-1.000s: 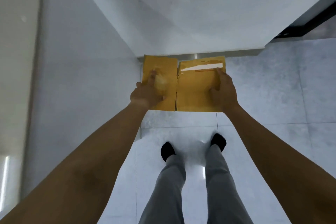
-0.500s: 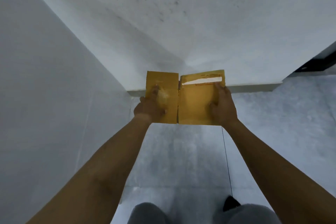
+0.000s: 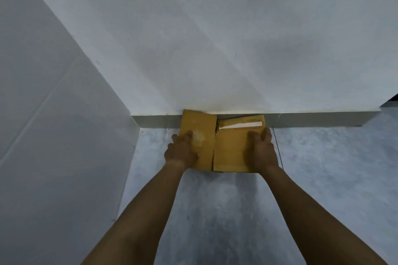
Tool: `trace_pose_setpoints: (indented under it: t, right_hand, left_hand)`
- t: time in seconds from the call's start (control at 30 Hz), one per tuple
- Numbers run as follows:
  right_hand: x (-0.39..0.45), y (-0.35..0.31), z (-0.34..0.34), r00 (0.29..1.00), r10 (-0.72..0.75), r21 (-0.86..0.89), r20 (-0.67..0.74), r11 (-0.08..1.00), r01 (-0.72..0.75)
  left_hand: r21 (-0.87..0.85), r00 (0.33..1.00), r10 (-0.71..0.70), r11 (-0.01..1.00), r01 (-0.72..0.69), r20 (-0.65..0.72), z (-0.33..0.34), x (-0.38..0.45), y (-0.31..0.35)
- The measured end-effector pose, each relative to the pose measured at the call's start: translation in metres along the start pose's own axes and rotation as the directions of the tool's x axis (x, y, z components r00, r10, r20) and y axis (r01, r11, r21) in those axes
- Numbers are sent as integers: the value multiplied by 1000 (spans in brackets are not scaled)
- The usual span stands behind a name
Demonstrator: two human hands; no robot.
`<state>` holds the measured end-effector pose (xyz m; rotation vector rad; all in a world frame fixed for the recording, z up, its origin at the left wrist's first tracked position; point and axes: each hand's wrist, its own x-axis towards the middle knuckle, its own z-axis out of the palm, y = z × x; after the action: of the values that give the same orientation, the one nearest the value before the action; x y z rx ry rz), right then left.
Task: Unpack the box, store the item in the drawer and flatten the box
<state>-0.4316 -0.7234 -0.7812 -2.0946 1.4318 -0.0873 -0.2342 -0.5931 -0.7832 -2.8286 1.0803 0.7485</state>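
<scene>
The flattened brown cardboard box [image 3: 231,150] is held out in front of me, low against the base of the wall, its panels side by side with a white strip of label near the top of the right panel. My left hand [image 3: 183,150] grips the left panel, fingers spread on its face. My right hand [image 3: 261,148] holds the right panel at its outer edge. The top edge of the left panel touches the skirting board [image 3: 301,119]. No drawer and no unpacked item are in view.
A white wall [image 3: 215,38] fills the upper view, with a second white wall or cabinet side [image 3: 53,114] on the left forming a corner. Grey tiled floor [image 3: 226,211] lies below my arms. A dark opening shows at the far right edge.
The view has tilted up and closer to the wall; my legs and feet have left the frame. Both hands have carried the flat box forward and down to the skirting board.
</scene>
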Motion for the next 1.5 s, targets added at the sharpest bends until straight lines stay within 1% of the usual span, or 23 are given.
trace_pose_setpoints:
  t: [0.03,0.13,0.2,0.3,0.4,0.5,0.67,0.77,0.87,1.2,1.5]
  right_hand:
    - [3,3,4,1000,-6,-30,7,1000,6]
    - [9,16,14,998,3,-85,55,996,2]
    - [13,25,20,995,6,-178,95,984,11]
    - [17,33,33,975,46,-250,219,968,11]
    - [20,39,42,948,76,-275,308,961,12]
    - [22,36,49,925,43,-268,379,961,66]
    - [23,36,55,886,35,-294,463,949,116]
    - [25,39,55,875,50,-290,481,951,105]
    - [26,39,56,871,64,-308,487,946,103]
    - [25,35,57,891,55,-375,450,917,133]
    - [27,32,47,902,55,-350,427,930,109]
  left_hand:
    - [-8,1000,-1,1000,1,2,8,3,0]
    - [0,998,55,998,-55,20,34,6,3]
    - [-13,995,83,996,-83,54,46,7,4]
    - [-12,989,114,994,-113,99,59,6,3]
    - [79,970,194,975,-207,144,65,7,5]
    - [190,953,240,943,-275,187,66,10,10]
    - [180,937,213,946,-269,278,73,15,8]
    - [221,935,219,933,-285,278,76,18,6]
    - [222,932,215,933,-284,291,79,21,4]
    - [223,928,201,934,-278,315,79,21,5]
    - [236,930,189,934,-270,315,69,19,10]
